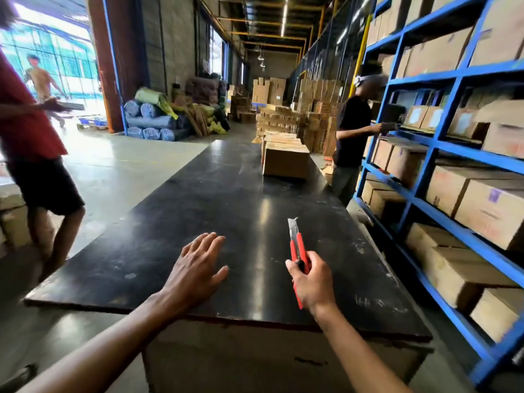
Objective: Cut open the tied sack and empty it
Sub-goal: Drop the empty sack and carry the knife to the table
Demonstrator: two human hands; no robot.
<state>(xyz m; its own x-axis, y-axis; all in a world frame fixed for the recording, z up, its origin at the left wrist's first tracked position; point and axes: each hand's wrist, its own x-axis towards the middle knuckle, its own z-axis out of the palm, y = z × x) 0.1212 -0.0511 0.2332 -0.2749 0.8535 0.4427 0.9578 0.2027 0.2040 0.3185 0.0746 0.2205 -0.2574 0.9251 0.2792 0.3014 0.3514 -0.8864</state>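
The long black scuffed board worktop (226, 194) is stretching away from the person, carrying only a row of brown cardboard boxes (285, 161) at its far end, and no tied sack is lying anywhere on it. Along the right side the blue steel shelving (442, 143) is holding more cartons, and a second person in a black shirt (353, 129) is reaching into it, while a third person in a red shirt (25, 117) is standing at the left. Wrapped bundles and rolls (153, 120) are piled by the far doorway, well apart from both hands; whether any of them is the sack cannot be told. The left hand (195, 268) is lying flat and spread on the worktop, grasping nothing. The right hand (310, 279) is clenching its grip around the red snap-off utility knife (297, 256), whose grey blade (292, 226) is standing extended and pointing away. By these signs the task is only at its start: the cutter is ready, but the sack is not yet within reach, so the next move calls for fetching it while keeping the bare blade turned clear of the nearby people.
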